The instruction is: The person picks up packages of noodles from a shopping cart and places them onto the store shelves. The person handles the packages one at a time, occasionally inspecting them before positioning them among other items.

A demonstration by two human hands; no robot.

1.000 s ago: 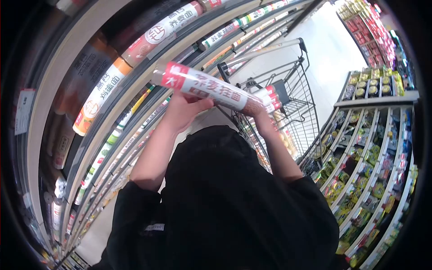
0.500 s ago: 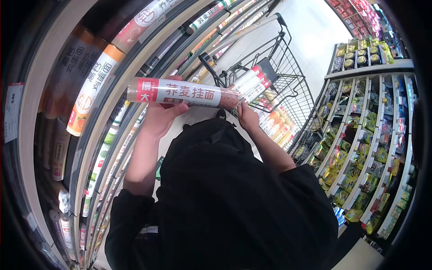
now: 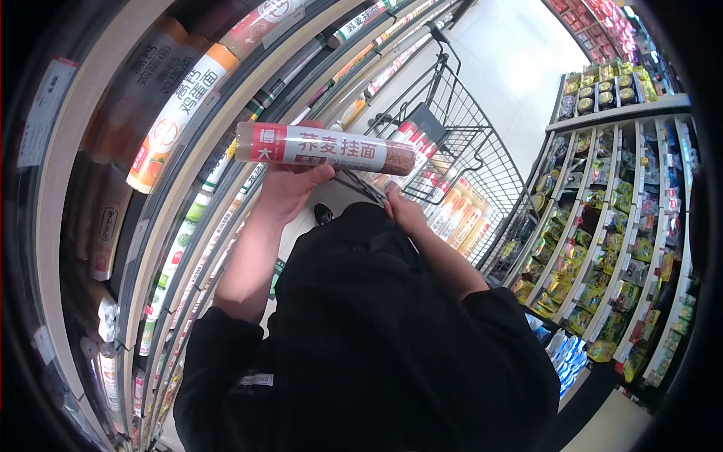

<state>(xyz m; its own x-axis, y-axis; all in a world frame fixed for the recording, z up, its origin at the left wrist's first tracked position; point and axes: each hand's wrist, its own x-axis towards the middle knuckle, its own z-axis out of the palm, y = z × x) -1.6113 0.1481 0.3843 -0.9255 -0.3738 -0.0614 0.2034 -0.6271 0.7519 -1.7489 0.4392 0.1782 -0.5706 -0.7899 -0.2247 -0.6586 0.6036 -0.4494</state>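
A long noodle package [image 3: 331,148] with a red and white label and reddish-brown contents lies across the view, nearly level. My left hand [image 3: 290,188] holds it from below near its left half, thumb along the lower edge. My right hand [image 3: 407,213] is closed just below the package's right end, on a thin dark item [image 3: 363,185] that runs up left beneath the package and is too unclear to name. The black wire shopping cart [image 3: 489,128] stands beyond my right hand, with several packages [image 3: 459,218] inside.
Shelves of long noodle packages [image 3: 183,113] curve along the left. At the right stands a rack of small bagged goods [image 3: 595,226], with jars [image 3: 605,94] above it. A shoe [image 3: 322,214] shows on the pale floor between my arms.
The package and my left hand have shifted slightly right. My right hand has moved a little left and down. The thin dark item now shows beneath the package, and the cart sits differently in view.
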